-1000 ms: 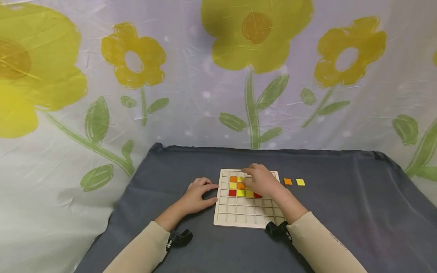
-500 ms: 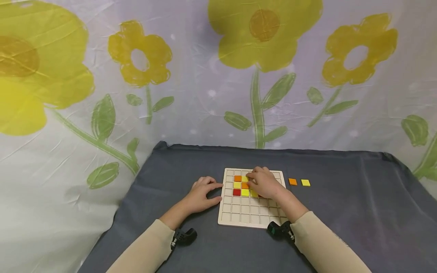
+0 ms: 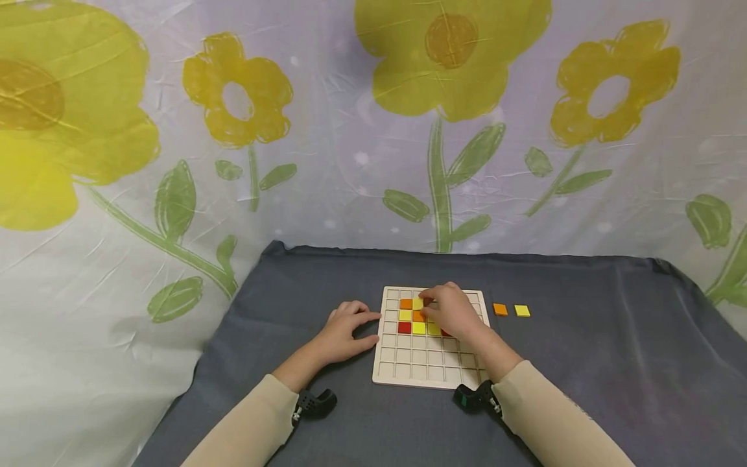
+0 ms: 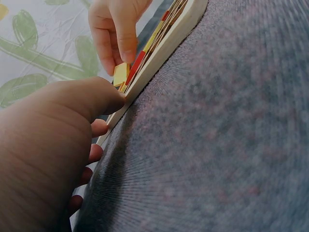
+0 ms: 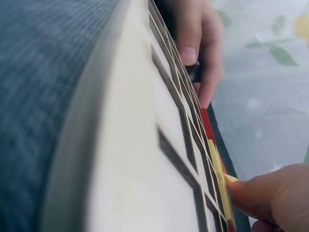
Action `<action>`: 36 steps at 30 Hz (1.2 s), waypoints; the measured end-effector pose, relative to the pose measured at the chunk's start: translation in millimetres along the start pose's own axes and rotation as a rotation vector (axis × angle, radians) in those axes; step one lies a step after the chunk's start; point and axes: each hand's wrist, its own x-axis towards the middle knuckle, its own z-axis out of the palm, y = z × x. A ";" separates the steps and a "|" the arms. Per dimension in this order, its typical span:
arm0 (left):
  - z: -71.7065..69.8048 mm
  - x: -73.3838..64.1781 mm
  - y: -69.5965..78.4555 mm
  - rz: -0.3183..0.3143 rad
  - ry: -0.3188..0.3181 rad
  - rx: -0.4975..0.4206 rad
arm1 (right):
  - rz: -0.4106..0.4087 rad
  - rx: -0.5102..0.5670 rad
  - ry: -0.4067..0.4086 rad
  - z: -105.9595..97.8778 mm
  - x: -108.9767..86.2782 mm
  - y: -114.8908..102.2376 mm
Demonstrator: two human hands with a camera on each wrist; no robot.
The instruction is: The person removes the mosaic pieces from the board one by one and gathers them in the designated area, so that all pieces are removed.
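A pale wooden grid board (image 3: 403, 355) lies on the dark cloth, with yellow, orange and red square tiles in its upper cells. My left hand (image 3: 344, 334) rests at the board's left edge, thumb and index finger extended and touching its side. Over the upper rows, my right hand (image 3: 455, 313) pinches a yellow tile (image 4: 120, 74), which stands tilted above the board in the left wrist view. Beside its fingers are an orange tile (image 3: 406, 303) and another orange tile (image 3: 418, 316). A red tile (image 3: 404, 328) sits lower left. My right hand hides some cells.
To the right of the board, a loose orange tile (image 3: 500, 309) and a loose yellow tile (image 3: 522, 311) lie on the dark cloth (image 3: 583, 363). Behind the table hangs a curtain (image 3: 327, 162) printed with yellow flowers.
The head view has shifted slightly, moving the scene rightward in it. My right hand's fingers have drawn closer together over the upper rows. My left hand keeps its place at the board's edge.
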 end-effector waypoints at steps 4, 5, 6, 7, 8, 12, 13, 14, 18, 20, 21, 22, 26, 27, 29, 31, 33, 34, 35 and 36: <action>-0.4 -0.4 0.4 0.004 0.005 -0.008 | -0.012 -0.039 0.037 2.1 -0.5 -1.6; -0.5 -0.7 0.1 0.005 0.004 -0.007 | -0.013 -0.044 0.042 2.1 -0.6 -2.0; -0.6 -1.0 -0.4 0.005 0.004 -0.003 | -0.019 -0.044 0.045 1.8 -0.7 -2.4; -0.2 -0.8 -0.2 0.006 0.003 0.000 | -0.022 -0.043 0.047 0.5 -1.6 -2.1; 0.1 -0.7 -0.1 0.007 0.004 0.004 | -0.025 -0.036 0.046 -1.3 -2.4 -1.9; -0.4 -1.7 -0.5 0.006 0.019 0.015 | -0.017 0.016 0.023 -12.9 -4.6 -3.0; -0.7 -2.1 -0.8 0.004 0.024 0.015 | -0.007 0.027 0.017 -16.7 -5.1 -3.3; -0.9 -2.3 -1.0 0.003 0.028 0.016 | 0.004 0.041 0.012 -20.9 -5.7 -3.3; 0.1 -1.4 -1.6 0.002 0.029 0.020 | 0.035 0.066 0.011 -37.1 -8.8 0.5; 1.1 0.0 -0.8 0.004 0.020 0.020 | 0.037 0.083 0.020 -45.3 -11.3 3.4; 1.7 0.9 0.0 0.005 0.016 0.020 | 0.035 0.095 0.023 -49.3 -12.8 4.8; 1.8 1.0 0.3 0.004 0.012 0.018 | 0.031 0.107 0.026 -52.4 -13.5 5.5; 1.1 0.7 2.6 -0.004 0.000 0.011 | 0.022 0.151 0.038 -64.4 -16.9 6.2; 0.9 0.6 3.1 -0.005 -0.001 0.011 | 0.023 0.158 0.041 -67.0 -17.7 6.6; 0.6 0.5 3.4 -0.005 -0.001 0.013 | 0.030 0.165 0.046 -72.9 -19.2 7.2; 0.7 0.5 3.0 -0.004 -0.001 0.016 | 0.038 0.171 0.051 -79.1 -20.1 8.6; 0.5 0.8 2.4 -0.003 0.001 0.014 | 0.052 0.180 0.051 -85.6 -21.0 9.8; 0.6 0.9 1.9 -0.003 0.002 0.016 | 0.058 0.185 0.051 -88.7 -21.4 10.5; 0.5 1.0 1.5 -0.005 0.002 0.015 | 0.066 0.189 0.053 -91.2 -21.8 11.6; 0.4 1.0 1.1 -0.006 0.002 0.016 | 0.073 0.197 0.053 -93.8 -22.5 13.0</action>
